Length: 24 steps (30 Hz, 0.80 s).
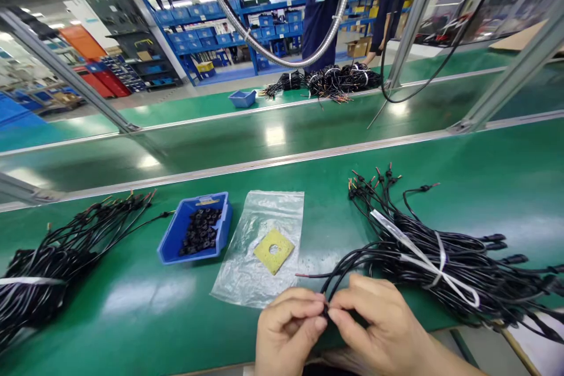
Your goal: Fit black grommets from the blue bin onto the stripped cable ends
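My left hand point(291, 326) and my right hand point(381, 317) meet near the front edge of the green bench, fingertips pinched together. Between them is a small black part point(325, 309) at the end of a black cable point(335, 275); fingers partly hide it. The cable runs back to a tied bundle of black cables point(409, 247) on the right, bound with white ties. Another cable with a bare reddish wire end point(302, 275) lies just beyond my left fingers. A blue bin point(165, 249) of small black parts stands to the left.
A yellow square pad with a hole point(263, 247) lies on a clear plastic bag point(238, 285). Another cable bundle point(39, 270) is at far left. Behind are metal frame posts point(409, 29), a hanging metal hose point(282, 60), more cables point(326, 79) and two people point(319, 17).
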{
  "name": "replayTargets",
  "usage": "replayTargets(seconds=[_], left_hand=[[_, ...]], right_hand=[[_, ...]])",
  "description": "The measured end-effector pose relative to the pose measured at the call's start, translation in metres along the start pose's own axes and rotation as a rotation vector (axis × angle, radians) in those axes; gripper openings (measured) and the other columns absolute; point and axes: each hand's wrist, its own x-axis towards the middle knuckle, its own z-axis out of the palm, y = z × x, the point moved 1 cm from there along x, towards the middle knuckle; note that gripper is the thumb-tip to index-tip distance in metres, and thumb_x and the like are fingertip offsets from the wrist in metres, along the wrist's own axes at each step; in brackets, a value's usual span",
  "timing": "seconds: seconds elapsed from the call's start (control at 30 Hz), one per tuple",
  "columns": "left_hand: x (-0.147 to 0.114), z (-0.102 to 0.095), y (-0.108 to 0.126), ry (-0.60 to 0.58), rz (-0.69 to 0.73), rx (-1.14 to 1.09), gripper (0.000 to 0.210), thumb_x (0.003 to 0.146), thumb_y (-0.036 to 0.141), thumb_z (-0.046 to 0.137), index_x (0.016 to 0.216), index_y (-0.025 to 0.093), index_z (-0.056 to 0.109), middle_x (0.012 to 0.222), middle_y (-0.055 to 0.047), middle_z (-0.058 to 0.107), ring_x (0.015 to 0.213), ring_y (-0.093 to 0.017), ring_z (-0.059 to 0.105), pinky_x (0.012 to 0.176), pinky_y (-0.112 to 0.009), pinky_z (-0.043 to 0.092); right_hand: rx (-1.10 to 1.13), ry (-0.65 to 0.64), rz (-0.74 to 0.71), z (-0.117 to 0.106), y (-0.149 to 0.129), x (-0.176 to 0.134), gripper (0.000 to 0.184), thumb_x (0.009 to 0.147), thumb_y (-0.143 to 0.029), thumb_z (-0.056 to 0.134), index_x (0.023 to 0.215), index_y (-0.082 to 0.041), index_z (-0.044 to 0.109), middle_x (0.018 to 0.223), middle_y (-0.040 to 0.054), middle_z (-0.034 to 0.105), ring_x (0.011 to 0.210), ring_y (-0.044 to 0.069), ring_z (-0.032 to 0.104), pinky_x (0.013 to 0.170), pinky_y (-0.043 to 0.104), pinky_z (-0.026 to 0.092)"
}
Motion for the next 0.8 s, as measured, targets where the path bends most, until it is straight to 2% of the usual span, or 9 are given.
replayTargets(seconds=[0.1,0.17,0.27,0.33,0.37,0.47,0.6,0.67,0.8], left_hand=[[0.001,0.001,0.0,-0.017,-0.015,-0.022,0.033,0.077,0.005,0.081,0.095,0.032,0.084,0.093,-0.003,0.082,0.086,-0.019,0.079,0.076,-0.025,0.064],[0.0,0.006,0.001,0.015,-0.052,-0.066,0.024,0.077,0.01,0.083,0.091,0.03,0.084,0.09,-0.004,0.082,0.084,-0.019,0.078,0.076,-0.023,0.064],[-0.001,0.016,0.004,0.209,-0.187,-0.191,0.011,0.072,0.023,0.09,0.081,0.024,0.084,0.083,-0.003,0.08,0.076,-0.015,0.076,0.07,-0.018,0.061],[-0.002,0.022,0.006,0.338,-0.291,-0.249,0.017,0.066,0.027,0.094,0.077,0.022,0.083,0.079,-0.002,0.08,0.069,-0.013,0.075,0.066,-0.016,0.06],[-0.002,0.024,0.007,0.364,-0.316,-0.255,0.019,0.063,0.028,0.096,0.076,0.022,0.083,0.078,-0.002,0.08,0.067,-0.012,0.074,0.065,-0.015,0.059],[-0.002,0.027,0.008,0.342,-0.263,-0.195,0.019,0.061,0.03,0.096,0.072,0.021,0.083,0.077,-0.004,0.08,0.069,-0.015,0.075,0.065,-0.017,0.06],[-0.002,0.027,0.008,0.289,-0.199,-0.123,0.016,0.065,0.031,0.094,0.073,0.022,0.084,0.077,-0.006,0.081,0.073,-0.017,0.077,0.067,-0.019,0.06],[-0.003,0.026,0.009,0.28,-0.255,-0.18,0.017,0.064,0.028,0.095,0.074,0.021,0.083,0.077,-0.005,0.081,0.071,-0.014,0.076,0.066,-0.016,0.059],[-0.004,0.027,0.01,0.212,-0.499,-0.445,0.031,0.059,0.029,0.099,0.082,0.018,0.081,0.065,-0.001,0.078,0.055,-0.007,0.07,0.058,-0.012,0.054]], right_hand=[[-0.003,-0.021,-0.016,0.0,0.002,-0.003,0.03,0.105,-0.022,0.044,0.08,-0.019,0.061,0.061,-0.0034,0.052,0.053,0.01,0.048,0.052,0.024,0.035],[-0.001,-0.044,-0.033,-0.002,0.004,-0.006,0.03,0.107,-0.025,0.042,0.085,-0.019,0.061,0.063,-0.0027,0.055,0.055,0.011,0.049,0.053,0.024,0.036],[0.036,-0.08,-0.032,-0.007,0.009,-0.01,0.023,0.107,-0.034,0.045,0.105,-0.017,0.061,0.072,-0.0002,0.06,0.059,0.012,0.053,0.054,0.024,0.04],[0.091,-0.082,-0.023,-0.009,0.013,-0.014,0.018,0.104,-0.029,0.047,0.109,-0.015,0.058,0.076,0.0015,0.06,0.062,0.013,0.055,0.056,0.024,0.043],[0.117,-0.077,-0.025,-0.01,0.015,-0.016,0.014,0.102,-0.023,0.047,0.106,-0.015,0.057,0.076,0.0018,0.059,0.064,0.013,0.055,0.057,0.024,0.044],[0.146,-0.077,-0.059,-0.007,0.021,-0.021,0.013,0.096,-0.009,0.047,0.097,-0.017,0.058,0.074,0.0017,0.058,0.065,0.014,0.052,0.059,0.026,0.042],[0.153,-0.101,-0.068,-0.002,0.022,-0.023,0.013,0.095,-0.009,0.049,0.096,-0.016,0.06,0.073,0.0025,0.058,0.064,0.014,0.05,0.058,0.027,0.039],[0.159,-0.099,-0.074,-0.002,0.022,-0.022,0.012,0.095,-0.009,0.049,0.096,-0.016,0.06,0.073,0.0026,0.059,0.064,0.015,0.05,0.058,0.028,0.039],[0.13,-0.087,-0.118,-0.002,0.021,-0.022,0.013,0.096,-0.01,0.048,0.097,-0.015,0.06,0.07,0.0017,0.056,0.061,0.014,0.048,0.058,0.028,0.04]])
